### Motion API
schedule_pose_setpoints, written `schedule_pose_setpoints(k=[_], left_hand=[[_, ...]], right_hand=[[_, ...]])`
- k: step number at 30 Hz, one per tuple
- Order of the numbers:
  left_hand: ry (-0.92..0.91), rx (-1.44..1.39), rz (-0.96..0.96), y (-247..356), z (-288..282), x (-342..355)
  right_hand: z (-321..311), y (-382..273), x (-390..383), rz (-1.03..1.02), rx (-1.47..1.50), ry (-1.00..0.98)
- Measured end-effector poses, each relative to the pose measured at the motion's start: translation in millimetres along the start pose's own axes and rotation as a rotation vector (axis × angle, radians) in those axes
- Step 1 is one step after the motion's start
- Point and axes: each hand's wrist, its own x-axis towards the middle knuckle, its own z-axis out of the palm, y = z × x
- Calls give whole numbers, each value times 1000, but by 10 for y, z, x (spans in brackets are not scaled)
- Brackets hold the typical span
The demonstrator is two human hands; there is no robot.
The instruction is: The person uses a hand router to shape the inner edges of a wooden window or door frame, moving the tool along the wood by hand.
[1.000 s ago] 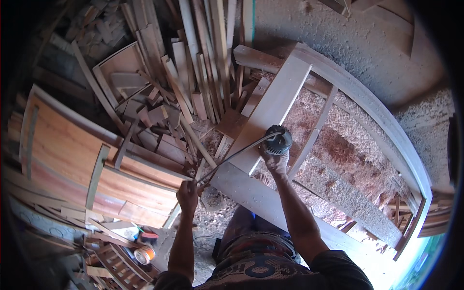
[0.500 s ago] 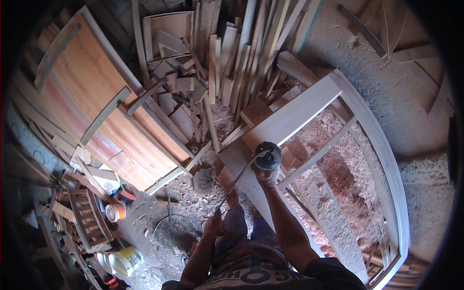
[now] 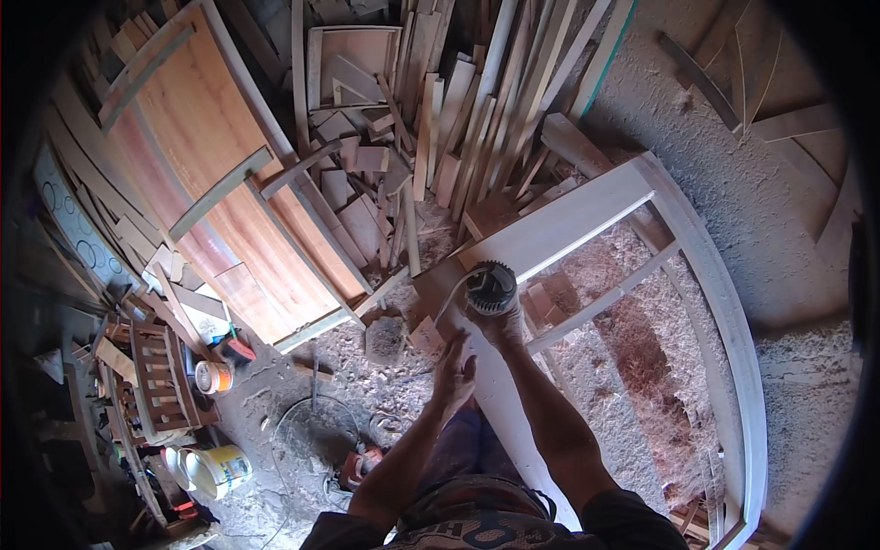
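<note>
My right hand [image 3: 500, 327] is closed round a corded power tool [image 3: 491, 287] with a round, dark, ridged top. The tool is at the corner of a pale wooden frame [image 3: 559, 222], over its near board; its underside is hidden, so I cannot tell the exact kind. A light cable [image 3: 449, 301] curves from the tool's top down to the left. Just below that cable is my left hand [image 3: 453, 374], thumb apart from the raised fingers, with nothing visibly gripped.
A large wooden panel [image 3: 215, 183] with cross battens leans at the left. Offcuts [image 3: 362, 220] and upright boards [image 3: 486, 119] crowd the back. White buckets [image 3: 218, 470] and an orange-white tin [image 3: 213, 377] stand at the lower left. Shavings [image 3: 632, 348] lie inside the frame.
My left hand has let go of the cable and risen up and right toward the tool. The tool has shifted slightly left in my right hand. The view has also moved a little.
</note>
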Motion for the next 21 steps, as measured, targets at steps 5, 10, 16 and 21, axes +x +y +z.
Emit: schedule_pose_setpoints(k=[5, 10, 16, 21], left_hand=[[-78, 288, 122, 37, -34, 645], [-353, 38, -17, -172, -142, 1128], [-178, -57, -21, -65, 127, 887], [-77, 411, 226, 73, 232, 561]], right_hand=[[-260, 108, 112, 4, 67, -268], [-395, -155, 375, 1, 47, -515], [-510, 192, 412, -28, 163, -566], [-700, 120, 115, -3, 224, -602]])
